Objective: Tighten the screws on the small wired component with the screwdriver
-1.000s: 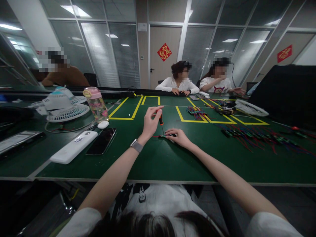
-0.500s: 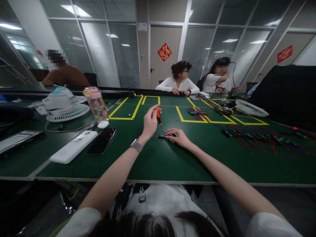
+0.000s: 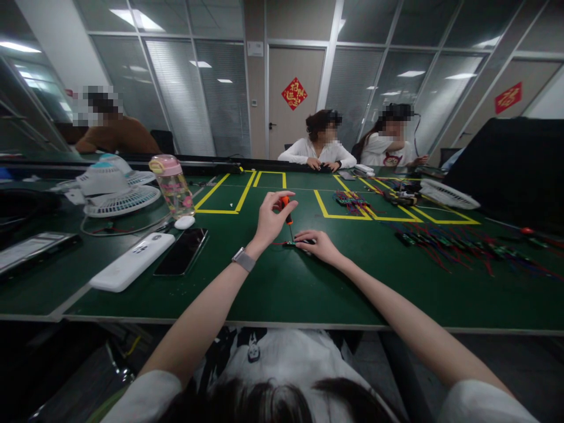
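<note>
Screwdriver (image 3: 289,218) with an orange and black handle stands nearly upright near the middle of the table (image 3: 282,294), its thin shaft reaching down to a small green circuit board (image 3: 288,243). Whether the tip sits in a screw is too small to tell. The board lies on the green surface, with a red wire (image 3: 277,243) running off its left end.

The left hand (image 3: 272,217) has loose hold of the handle, fingers partly curled around it, the forefinger stretched over its top and the thumb pointing forward. The right hand (image 3: 324,247) rests low, its fingers nearly closed and holding the board's right end; a dark part shows between finger and thumb, its form unclear. A watch (image 3: 244,259) circles the left wrist.

Left of the hands lie a black phone (image 3: 180,252), a white slab-like device (image 3: 132,262) and a small white rounded object (image 3: 184,222), near a pink-lidded bottle (image 3: 170,188) and a white fan (image 3: 121,202). To the right, wired boards (image 3: 467,244) lie in a row, with a further cluster (image 3: 352,201) partly over yellow tape (image 3: 324,205). Two people sit across the table, and another person sits at far left.
</note>
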Demonstrator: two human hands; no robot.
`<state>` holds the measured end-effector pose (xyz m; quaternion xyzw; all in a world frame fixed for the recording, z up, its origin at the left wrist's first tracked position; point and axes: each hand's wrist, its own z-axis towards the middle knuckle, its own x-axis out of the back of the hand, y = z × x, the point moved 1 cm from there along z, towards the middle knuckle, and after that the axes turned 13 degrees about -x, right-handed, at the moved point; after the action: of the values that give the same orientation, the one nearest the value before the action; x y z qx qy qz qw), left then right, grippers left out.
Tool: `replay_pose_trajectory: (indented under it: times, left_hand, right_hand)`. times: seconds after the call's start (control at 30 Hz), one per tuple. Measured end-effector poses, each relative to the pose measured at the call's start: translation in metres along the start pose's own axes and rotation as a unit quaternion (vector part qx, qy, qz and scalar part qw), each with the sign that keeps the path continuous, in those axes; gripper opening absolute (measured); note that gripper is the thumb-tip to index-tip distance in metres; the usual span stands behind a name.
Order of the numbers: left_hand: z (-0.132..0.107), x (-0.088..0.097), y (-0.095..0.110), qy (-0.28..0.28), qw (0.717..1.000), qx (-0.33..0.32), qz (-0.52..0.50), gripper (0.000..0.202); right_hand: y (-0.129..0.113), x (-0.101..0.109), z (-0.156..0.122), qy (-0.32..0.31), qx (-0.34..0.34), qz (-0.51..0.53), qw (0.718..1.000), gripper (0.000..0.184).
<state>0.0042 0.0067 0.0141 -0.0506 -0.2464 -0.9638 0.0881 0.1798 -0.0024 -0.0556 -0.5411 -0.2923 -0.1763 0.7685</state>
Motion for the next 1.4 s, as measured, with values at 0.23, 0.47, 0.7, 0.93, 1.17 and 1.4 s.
replay_pose_trajectory:
  times: [0.23, 0.47, 0.7, 0.93, 1.17, 1.4]
  left_hand:
    - [-0.001, 0.000, 0.000, -0.006, 1.000, 0.009, -0.017, 0.024]
    - [-0.001, -0.002, -0.006, 0.001, 0.996, 0.046, -0.070, 0.025]
    - [-0.001, 0.000, 0.004, 0.013, 1.000, 0.002, -0.001, 0.019]
    - [-0.001, 0.001, 0.007, 0.012, 0.999, -0.026, 0.032, 0.019]
    - [-0.003, -0.002, 0.002, -0.005, 0.999, 0.000, -0.034, 0.027]
    - [-0.002, -0.002, 0.002, 0.018, 1.000, -0.017, -0.014, 0.017]
  right_hand:
    - [0.002, -0.001, 0.001, 0.003, -0.005, -0.003, 1.000, 0.016]
    - [0.003, -0.001, 0.001, 0.003, -0.001, -0.001, 1.000, 0.017]
    - [0.002, -0.001, 0.001, 0.003, 0.000, 0.002, 1.000, 0.016]
    - [0.002, -0.001, 0.000, 0.003, -0.001, -0.001, 1.000, 0.016]
    - [-0.001, 0.000, 0.000, -0.001, -0.003, 0.002, 1.000, 0.017]
    - [0.001, -0.001, 0.001, -0.003, 0.001, 0.001, 1.000, 0.017]
